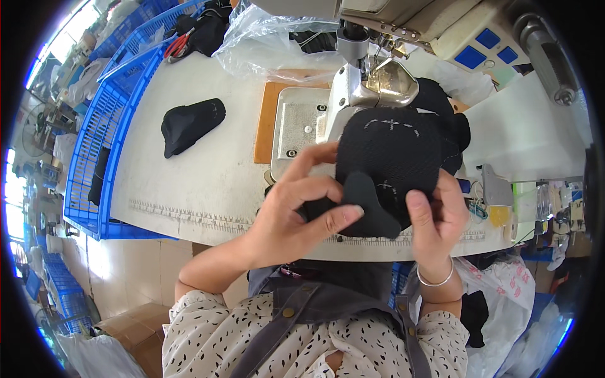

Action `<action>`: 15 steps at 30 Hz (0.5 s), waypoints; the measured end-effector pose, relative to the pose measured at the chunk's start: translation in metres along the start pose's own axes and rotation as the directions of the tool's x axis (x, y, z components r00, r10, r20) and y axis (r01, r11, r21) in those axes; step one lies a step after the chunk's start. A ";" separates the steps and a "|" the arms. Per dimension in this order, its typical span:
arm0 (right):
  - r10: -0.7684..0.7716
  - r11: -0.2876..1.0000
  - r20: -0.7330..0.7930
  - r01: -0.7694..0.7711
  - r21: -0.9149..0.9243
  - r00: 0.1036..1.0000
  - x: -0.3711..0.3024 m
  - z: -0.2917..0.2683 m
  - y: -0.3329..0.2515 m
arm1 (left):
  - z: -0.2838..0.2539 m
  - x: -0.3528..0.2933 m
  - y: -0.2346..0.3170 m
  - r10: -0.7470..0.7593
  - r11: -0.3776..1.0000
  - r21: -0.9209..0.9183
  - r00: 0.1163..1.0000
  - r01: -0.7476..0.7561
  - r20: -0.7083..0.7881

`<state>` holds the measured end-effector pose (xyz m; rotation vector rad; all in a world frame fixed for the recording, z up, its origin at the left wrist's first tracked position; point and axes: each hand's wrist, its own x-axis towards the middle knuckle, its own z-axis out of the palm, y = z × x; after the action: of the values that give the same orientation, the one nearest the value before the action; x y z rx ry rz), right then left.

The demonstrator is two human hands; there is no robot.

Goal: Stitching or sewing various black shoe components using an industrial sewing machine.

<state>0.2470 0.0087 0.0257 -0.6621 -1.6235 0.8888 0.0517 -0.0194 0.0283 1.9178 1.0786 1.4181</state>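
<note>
In front of the sewing machine [378, 85], both my hands hold up a black fabric piece [387, 148] with light dashed chalk-like marks near its top and middle. My left hand [293, 208] grips its left side, its thumb on a small rounded black flap [365, 208] at the lower front. My right hand [438, 217] is closed on the right edge, thumb in front and fingers behind. More black pieces [450, 126] lie beyond it, beside the machine's arm. A separate black fabric piece [192, 125] rests on the table to the left.
A blue plastic basket [104, 151] stands along the table's left edge. Red-handled scissors [178, 47] lie near clear plastic bags [268, 44] at the back. A measuring tape [189, 214] runs along the front edge. White sacks [498, 296] stand below right.
</note>
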 end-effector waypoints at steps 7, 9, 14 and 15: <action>-0.081 0.996 -0.005 0.082 0.029 0.997 0.010 0.010 -0.008 | 0.000 -0.014 0.011 -0.222 0.970 -0.095 0.975 0.224 0.031; -0.111 0.992 0.102 0.117 -0.051 0.989 0.007 0.008 -0.007 | -0.001 -0.013 0.013 -0.125 0.986 0.105 0.991 0.130 -0.053; -0.033 0.980 0.095 0.051 -0.191 0.995 0.000 0.006 -0.006 | 0.016 -0.008 0.016 -0.066 0.965 -0.262 0.981 0.016 -0.180; -0.014 0.980 0.096 0.033 -0.196 0.995 -0.001 0.006 -0.008 | 0.015 -0.008 0.016 -0.169 0.866 -0.498 0.961 0.039 -0.219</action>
<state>0.2421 0.0022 0.0306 -0.7456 -1.8168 0.7576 0.0695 -0.0342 0.0318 1.3206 0.8095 1.7137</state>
